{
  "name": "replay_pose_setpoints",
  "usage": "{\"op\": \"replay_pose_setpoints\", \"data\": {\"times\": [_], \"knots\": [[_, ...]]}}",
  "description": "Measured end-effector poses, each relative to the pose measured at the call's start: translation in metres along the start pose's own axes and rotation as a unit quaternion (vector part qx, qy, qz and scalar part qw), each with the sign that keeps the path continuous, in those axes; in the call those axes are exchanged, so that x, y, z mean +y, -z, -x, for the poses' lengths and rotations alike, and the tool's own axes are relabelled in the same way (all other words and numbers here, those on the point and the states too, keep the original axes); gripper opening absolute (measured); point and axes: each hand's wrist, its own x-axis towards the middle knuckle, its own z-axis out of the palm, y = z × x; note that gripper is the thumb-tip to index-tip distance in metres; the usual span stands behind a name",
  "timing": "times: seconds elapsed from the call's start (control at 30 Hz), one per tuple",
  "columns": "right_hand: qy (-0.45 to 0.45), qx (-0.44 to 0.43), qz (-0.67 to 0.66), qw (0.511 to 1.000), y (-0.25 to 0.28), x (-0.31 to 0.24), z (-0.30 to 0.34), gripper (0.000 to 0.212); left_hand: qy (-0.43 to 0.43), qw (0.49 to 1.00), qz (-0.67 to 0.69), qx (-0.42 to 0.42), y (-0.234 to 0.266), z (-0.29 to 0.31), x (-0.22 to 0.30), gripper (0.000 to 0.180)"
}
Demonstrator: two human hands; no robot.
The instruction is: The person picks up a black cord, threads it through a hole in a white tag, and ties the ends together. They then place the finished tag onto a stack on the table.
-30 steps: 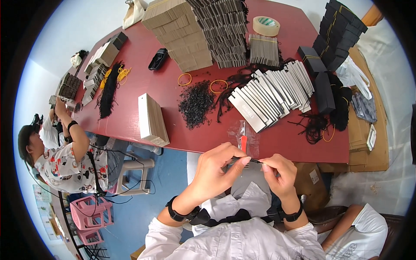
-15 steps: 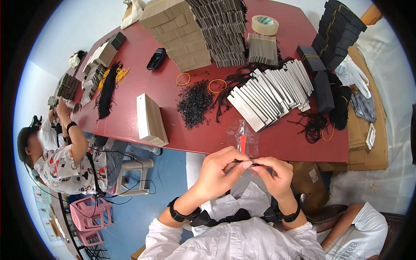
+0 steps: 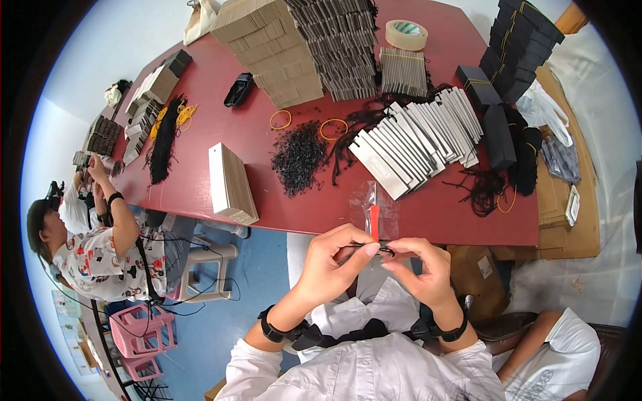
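Together, the left hand point(image 3: 332, 264) and right hand point(image 3: 422, 267) pinched a small black cord point(image 3: 374, 248) between their fingertips, its length running left-right, just near of the red surface point(image 3: 267, 200) edge, equally close to both.

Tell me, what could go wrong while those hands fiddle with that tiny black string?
1. The thin black string is pinched only by fingertips of the left hand and right hand, off the table's edge, so it could slip and drop to the floor.
2. The orange-handled tool lies right at that edge; a bump might knock it off.
3. The loose pile of black strings could tangle.
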Motion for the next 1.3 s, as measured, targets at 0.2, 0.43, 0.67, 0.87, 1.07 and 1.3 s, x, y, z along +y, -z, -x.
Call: {"op": "replay_pose_setpoints", "data": {"times": [0.2, 0.43, 0.67, 0.87, 1.07, 1.3], "knots": [[0.040, -0.022, 0.048, 0.998, -0.001, 0.005, -0.002, 0.023, 0.009, 1.000, 0.012, -0.008, -0.001, 0.001, 0.001, 0.006], [0.051, -0.025, 0.108, 0.993, 0.001, -0.004, -0.007, 0.016, -0.004, 0.999, -0.049, 0.015, 0.002, 0.001, 0.004, 0.007], [0.096, -0.016, 0.163, 0.982, 0.019, -0.001, -0.008, 0.017, 0.024, 0.991, 0.075, 0.105, 0.017, 0.001, 0.007, 0.007], [0.008, -0.005, 0.066, 0.998, 0.004, -0.013, -0.011, 0.024, 0.010, 0.997, 0.061, 0.043, 0.004, 0.003, 0.012, 0.006], [-0.096, -0.036, -0.158, 0.982, -0.007, -0.009, 0.000, 0.029, 0.035, 0.984, 0.173, 0.033, -0.009, 0.006, 0.007, 0.006], [-0.178, 0.025, -0.287, 0.941, -0.013, -0.008, -0.002, 0.024, 0.022, 0.979, 0.200, 0.024, -0.017, 0.007, -0.003, 0.006]]}}
